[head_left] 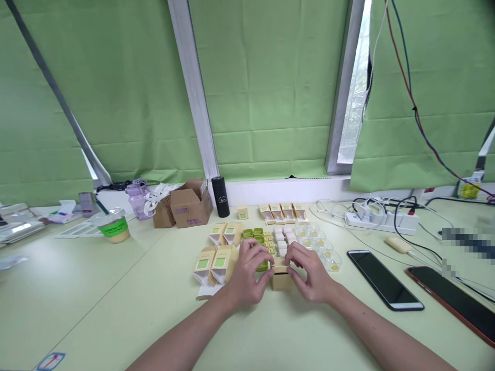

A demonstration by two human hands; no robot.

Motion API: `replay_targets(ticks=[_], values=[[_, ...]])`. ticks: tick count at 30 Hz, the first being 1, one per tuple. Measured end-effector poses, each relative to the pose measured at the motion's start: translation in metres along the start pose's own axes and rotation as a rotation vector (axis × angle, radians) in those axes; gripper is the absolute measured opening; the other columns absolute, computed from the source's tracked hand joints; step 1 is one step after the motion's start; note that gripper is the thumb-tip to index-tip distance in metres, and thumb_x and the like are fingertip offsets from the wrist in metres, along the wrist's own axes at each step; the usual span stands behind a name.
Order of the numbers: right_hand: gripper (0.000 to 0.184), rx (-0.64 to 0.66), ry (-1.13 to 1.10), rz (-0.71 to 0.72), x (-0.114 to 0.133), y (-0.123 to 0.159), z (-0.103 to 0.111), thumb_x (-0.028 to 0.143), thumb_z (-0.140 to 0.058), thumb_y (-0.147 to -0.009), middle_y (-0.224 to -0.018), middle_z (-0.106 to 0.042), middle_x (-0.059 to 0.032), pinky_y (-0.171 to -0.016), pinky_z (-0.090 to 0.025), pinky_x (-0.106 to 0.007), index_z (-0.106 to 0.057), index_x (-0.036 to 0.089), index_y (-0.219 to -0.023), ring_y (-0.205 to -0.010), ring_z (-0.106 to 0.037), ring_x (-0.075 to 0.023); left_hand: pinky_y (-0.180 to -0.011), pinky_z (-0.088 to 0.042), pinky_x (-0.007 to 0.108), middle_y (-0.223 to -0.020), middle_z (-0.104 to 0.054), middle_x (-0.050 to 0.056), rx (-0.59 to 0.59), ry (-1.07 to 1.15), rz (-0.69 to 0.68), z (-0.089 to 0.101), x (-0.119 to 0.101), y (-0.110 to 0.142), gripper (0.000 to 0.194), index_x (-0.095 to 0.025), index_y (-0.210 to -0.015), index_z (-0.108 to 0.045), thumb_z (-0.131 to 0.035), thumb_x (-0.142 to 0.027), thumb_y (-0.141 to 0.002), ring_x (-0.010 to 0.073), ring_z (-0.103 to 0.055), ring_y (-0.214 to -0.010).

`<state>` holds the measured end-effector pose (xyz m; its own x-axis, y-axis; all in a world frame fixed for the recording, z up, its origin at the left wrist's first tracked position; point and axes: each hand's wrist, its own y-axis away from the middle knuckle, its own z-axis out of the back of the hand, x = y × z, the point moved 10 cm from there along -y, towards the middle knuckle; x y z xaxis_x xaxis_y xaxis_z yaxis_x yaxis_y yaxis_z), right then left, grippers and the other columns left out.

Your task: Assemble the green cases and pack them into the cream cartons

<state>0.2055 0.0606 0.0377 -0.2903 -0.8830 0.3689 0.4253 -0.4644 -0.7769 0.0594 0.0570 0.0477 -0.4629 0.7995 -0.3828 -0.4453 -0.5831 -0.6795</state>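
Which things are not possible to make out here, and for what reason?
In the head view:
- Inside of the small tan cardboard box: hidden by its walls and flap.
- One end of the black-screened phone in a reddish-brown case: cut off by the right edge.
- Lettering on the black cylindrical bottle: too small.
- Dark object at right: pixelated.

So on the worktop (127,304), a box (282,282) sits between the fingers (258,252), cartons (225,256) to its left, phones (384,281) off right, power strip (382,222) behind those, tumbler (220,198) behind the cartons.
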Motion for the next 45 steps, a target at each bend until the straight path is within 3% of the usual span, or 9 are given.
replay_targets(ticks=[8,18,35,41,45], values=[[0.022,0.019,-0.008,0.034,0.001,0.000,-0.003,0.009,-0.056,-0.080,-0.084,-0.054,-0.0018,-0.061,-0.033,-0.032,-0.051,0.025,-0.094,-0.071,-0.049,-0.0197,-0.090,-0.045,0.047,-0.092,-0.064,0.008,-0.040,-0.040,-0.082,0.001,-0.009,0.000,0.010,-0.021,-0.092,-0.063,-0.062,-0.011,-0.092,0.0280,-0.046,-0.101],[0.023,0.038,-0.024,0.052,0.001,0.002,-0.006,0.008,-0.055,-0.076,-0.078,-0.050,0.0011,-0.061,-0.029,-0.031,-0.045,0.025,-0.087,-0.068,-0.047,-0.0180,-0.090,-0.045,0.049,-0.090,-0.066,0.008,-0.044,-0.053,-0.131,0.000,-0.011,0.003,0.011,-0.021,-0.090,-0.063,-0.062,-0.010,-0.090,0.0277,-0.048,-0.097],[0.021,0.114,0.128,0.090,0.007,0.003,-0.010,0.010,-0.057,-0.079,-0.074,-0.052,0.0014,-0.059,-0.026,-0.031,-0.043,0.025,-0.082,-0.064,-0.048,-0.0177,-0.091,-0.044,0.051,-0.088,-0.067,0.008,0.060,-0.078,-0.111,-0.008,-0.012,0.005,0.012,-0.023,-0.086,-0.065,-0.062,-0.011,-0.088,0.0307,-0.053,-0.102],[0.019,0.129,0.126,0.076,0.007,0.002,-0.009,0.009,-0.057,-0.079,-0.073,-0.054,0.0009,-0.059,-0.027,-0.031,-0.046,0.025,-0.081,-0.064,-0.049,-0.0177,-0.092,-0.047,0.054,-0.094,-0.069,0.009,0.041,-0.033,-0.093,-0.005,-0.011,0.002,0.009,-0.023,-0.086,-0.066,-0.063,-0.014,-0.089,0.0319,-0.053,-0.106],[0.018,0.160,0.107,0.047,0.006,0.000,-0.008,0.011,-0.058,-0.082,-0.080,-0.058,-0.0005,-0.061,-0.031,-0.030,-0.049,0.024,-0.090,-0.068,-0.053,-0.0185,-0.105,-0.047,0.058,-0.112,-0.072,0.012,0.059,0.008,-0.048,-0.008,-0.004,0.000,0.015,-0.023,-0.105,-0.066,-0.060,-0.016,-0.092,0.0344,-0.055,-0.123]])
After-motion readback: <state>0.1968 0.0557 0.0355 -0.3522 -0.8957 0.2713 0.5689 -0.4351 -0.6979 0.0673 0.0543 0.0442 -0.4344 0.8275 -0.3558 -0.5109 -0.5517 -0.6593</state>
